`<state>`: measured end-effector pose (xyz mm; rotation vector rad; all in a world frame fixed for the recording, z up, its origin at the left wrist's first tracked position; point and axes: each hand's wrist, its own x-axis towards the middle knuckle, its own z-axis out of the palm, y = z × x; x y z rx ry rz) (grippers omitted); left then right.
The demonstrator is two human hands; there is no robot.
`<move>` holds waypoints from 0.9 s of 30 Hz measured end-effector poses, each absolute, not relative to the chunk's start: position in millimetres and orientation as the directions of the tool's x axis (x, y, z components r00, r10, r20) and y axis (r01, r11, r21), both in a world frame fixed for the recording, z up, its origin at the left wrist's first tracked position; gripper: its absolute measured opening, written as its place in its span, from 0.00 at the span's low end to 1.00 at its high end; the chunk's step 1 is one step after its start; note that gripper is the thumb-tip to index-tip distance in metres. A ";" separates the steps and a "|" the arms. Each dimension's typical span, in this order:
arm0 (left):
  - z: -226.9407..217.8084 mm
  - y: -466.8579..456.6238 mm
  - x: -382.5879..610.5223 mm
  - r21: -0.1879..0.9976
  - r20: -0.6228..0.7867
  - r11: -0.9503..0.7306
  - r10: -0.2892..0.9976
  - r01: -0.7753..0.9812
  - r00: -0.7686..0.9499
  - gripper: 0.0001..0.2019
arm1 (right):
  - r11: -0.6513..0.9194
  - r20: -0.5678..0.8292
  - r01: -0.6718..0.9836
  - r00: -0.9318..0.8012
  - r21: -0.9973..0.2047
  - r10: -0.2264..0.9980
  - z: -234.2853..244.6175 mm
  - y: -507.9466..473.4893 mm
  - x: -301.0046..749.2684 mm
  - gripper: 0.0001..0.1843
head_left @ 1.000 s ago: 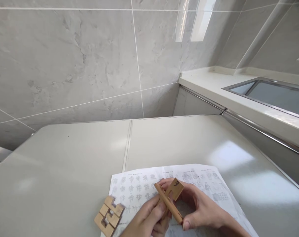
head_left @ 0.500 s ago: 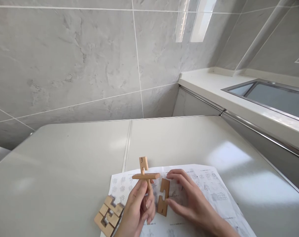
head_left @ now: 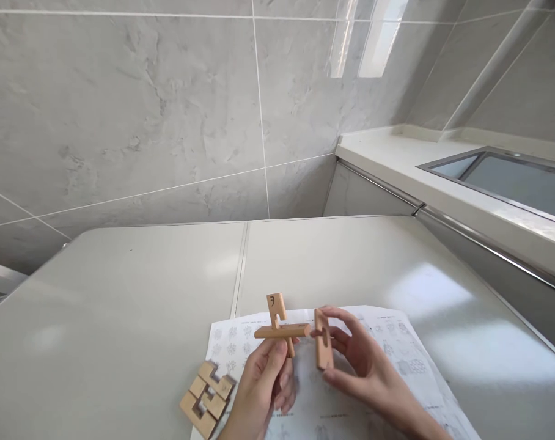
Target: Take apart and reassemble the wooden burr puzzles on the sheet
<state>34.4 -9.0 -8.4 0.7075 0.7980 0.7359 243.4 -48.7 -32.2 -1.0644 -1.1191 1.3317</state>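
My left hand (head_left: 269, 373) grips two crossed wooden puzzle pieces (head_left: 281, 332). One stands upright with a notch and a dark mark near its top; the other lies level across it. Just to the right, my right hand (head_left: 364, 357) holds a notched wooden puzzle piece (head_left: 323, 348) upright by its ends, between thumb and fingers. A small gap separates this piece from the crossed pair. Left of my left wrist, more notched wooden puzzle pieces (head_left: 198, 386) lie together on the table.
Under my hands a printed sheet (head_left: 300, 421) with small diagrams covers part of the white table (head_left: 121, 305). A seam runs across the tabletop. Behind rises a grey tiled wall (head_left: 167, 110); a counter with a sink (head_left: 502, 174) stands at the right.
My right hand has picked the notched puzzle piece up off the sheet and turned it upright. My left hand, with the crossed pieces, has shifted slightly right and tilted them.
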 end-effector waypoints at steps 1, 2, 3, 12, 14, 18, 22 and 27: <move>-8.2 -8.6 34.2 0.781 -0.369 0.548 0.791 -0.299 0.488 0.24 | -0.081 -0.061 -0.309 -0.074 -0.948 0.995 -30.3 -48.0 246.6 0.37; -7.9 -8.3 34.1 0.782 -0.371 0.549 0.790 -0.295 0.488 0.24 | -0.121 -0.098 -0.409 -0.076 -0.904 0.992 -29.5 -47.2 249.7 0.38; -7.6 -8.1 34.2 0.783 -0.374 0.550 0.789 -0.290 0.487 0.25 | -0.148 -0.129 -0.477 -0.073 -0.866 0.989 -30.0 -46.3 252.7 0.38; -6.8 -10.2 36.6 0.805 -0.355 0.531 0.787 -0.263 0.505 0.27 | -0.237 -0.278 -0.685 -0.053 -0.689 0.959 -38.9 -40.5 259.3 0.26; -6.5 -10.2 36.2 0.806 -0.354 0.531 0.786 -0.261 0.507 0.26 | -0.231 -0.268 -0.738 -0.071 -0.634 0.961 -38.9 -41.1 260.6 0.31; -6.3 -9.2 35.9 0.797 -0.365 0.546 0.777 -0.259 0.513 0.26 | -0.188 -0.276 -0.812 -0.034 -0.553 0.961 -46.1 -42.6 265.2 0.30; -6.2 -8.2 36.3 0.786 -0.369 0.559 0.766 -0.264 0.526 0.26 | -0.201 -0.221 -0.793 -0.086 -0.575 0.972 -51.1 -42.4 262.7 0.18; -5.3 -7.3 34.6 0.776 -0.347 0.573 0.736 -0.263 0.581 0.23 | -0.264 -0.093 -0.751 -0.262 -0.606 0.960 -44.8 -42.0 256.0 0.14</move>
